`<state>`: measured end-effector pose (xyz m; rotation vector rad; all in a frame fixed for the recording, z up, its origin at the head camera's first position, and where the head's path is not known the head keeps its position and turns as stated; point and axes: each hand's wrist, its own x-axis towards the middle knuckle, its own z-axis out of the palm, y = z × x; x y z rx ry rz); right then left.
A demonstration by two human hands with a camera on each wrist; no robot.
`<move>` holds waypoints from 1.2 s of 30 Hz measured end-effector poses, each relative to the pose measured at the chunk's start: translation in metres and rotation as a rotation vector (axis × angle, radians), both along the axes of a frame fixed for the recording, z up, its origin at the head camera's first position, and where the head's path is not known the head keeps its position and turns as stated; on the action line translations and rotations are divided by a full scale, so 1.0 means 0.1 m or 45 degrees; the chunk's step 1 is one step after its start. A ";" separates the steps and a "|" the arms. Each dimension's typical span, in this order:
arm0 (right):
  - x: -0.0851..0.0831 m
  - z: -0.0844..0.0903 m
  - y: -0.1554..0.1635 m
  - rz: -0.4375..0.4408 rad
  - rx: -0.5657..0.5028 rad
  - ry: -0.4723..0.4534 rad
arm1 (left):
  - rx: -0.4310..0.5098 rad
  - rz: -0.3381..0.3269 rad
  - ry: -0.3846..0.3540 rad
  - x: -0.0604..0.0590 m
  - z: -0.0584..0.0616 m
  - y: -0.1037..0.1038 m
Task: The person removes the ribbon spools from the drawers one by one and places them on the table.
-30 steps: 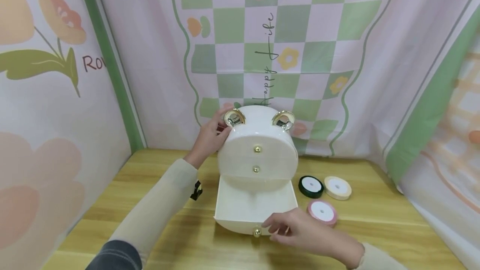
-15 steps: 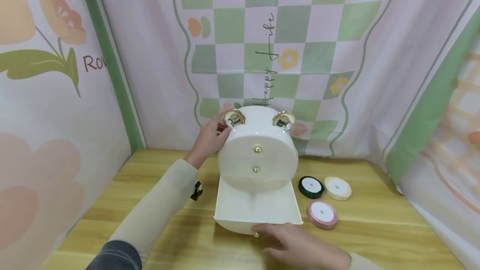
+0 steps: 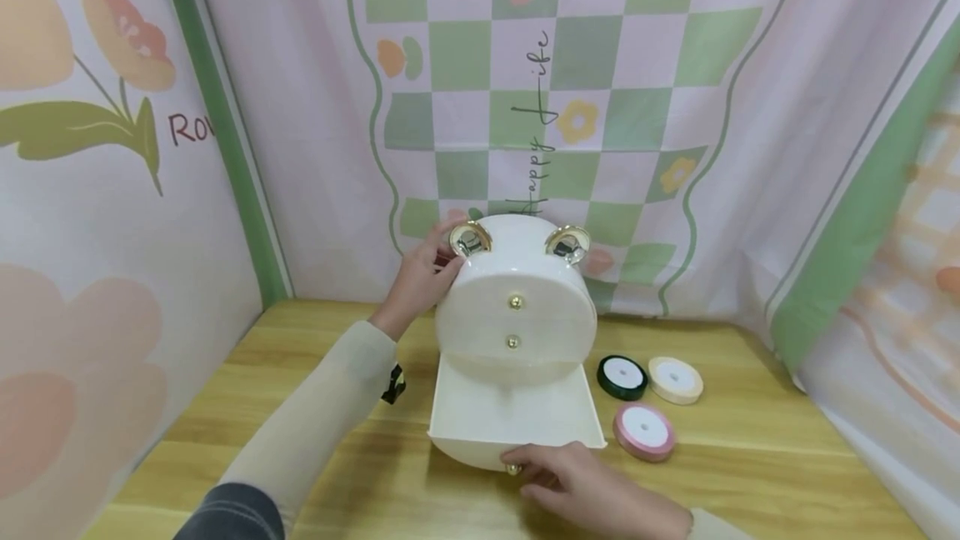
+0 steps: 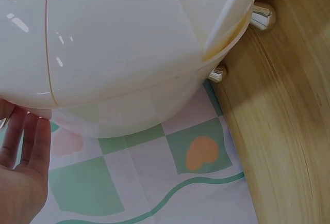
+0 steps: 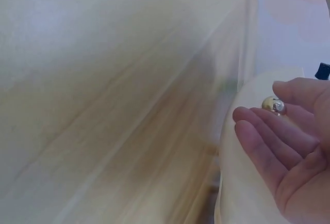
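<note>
A glossy white round drawer box (image 3: 517, 319) with two gold ears stands on the wooden table (image 3: 315, 448). Its bottom drawer (image 3: 517, 415) is pulled out toward me and looks empty. My left hand (image 3: 418, 277) lies with straight fingers against the box's left side, by the left ear (image 3: 469, 238); the left wrist view shows the fingers (image 4: 26, 146) touching the box wall (image 4: 118, 43). My right hand (image 3: 573, 482) rests on the drawer's curved front, just right of its gold knob (image 3: 513, 468). In the right wrist view, fingers (image 5: 273, 141) and thumb lie straight around the knob (image 5: 273, 105).
Three ribbon spools lie right of the drawer: dark green (image 3: 622, 375), cream (image 3: 675, 378) and pink (image 3: 645, 429). Patterned cloth walls (image 3: 570, 107) close in the table at the back and both sides. Small gold feet (image 4: 263, 15) show under the box.
The bottom drawer has slid a little farther out toward me. My right hand has dropped lower and moved left along the drawer front. The left hand has stayed on the box.
</note>
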<state>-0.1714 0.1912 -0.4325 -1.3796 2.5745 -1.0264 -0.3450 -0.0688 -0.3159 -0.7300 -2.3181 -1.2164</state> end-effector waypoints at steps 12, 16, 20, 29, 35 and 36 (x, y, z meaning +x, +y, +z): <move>-0.09 0.01 -0.05 -0.060 -0.114 0.055 | -0.002 0.000 0.017 0.00 -0.01 0.00; -0.14 -0.01 -0.05 -0.105 -0.129 0.119 | -0.013 0.001 0.024 -0.01 0.00 0.00; -0.18 -0.02 -0.05 -0.169 -0.124 0.143 | -0.015 -0.001 0.024 -0.01 -0.01 0.00; -0.32 -0.01 -0.08 -0.272 -0.094 0.160 | -0.008 -0.003 0.013 -0.02 -0.01 -0.01; -0.45 -0.03 -0.10 -0.301 -0.102 0.211 | -0.011 -0.005 0.014 -0.03 -0.01 -0.01; -0.47 -0.04 -0.10 -0.308 -0.099 0.227 | -0.013 -0.005 0.014 -0.04 -0.01 -0.01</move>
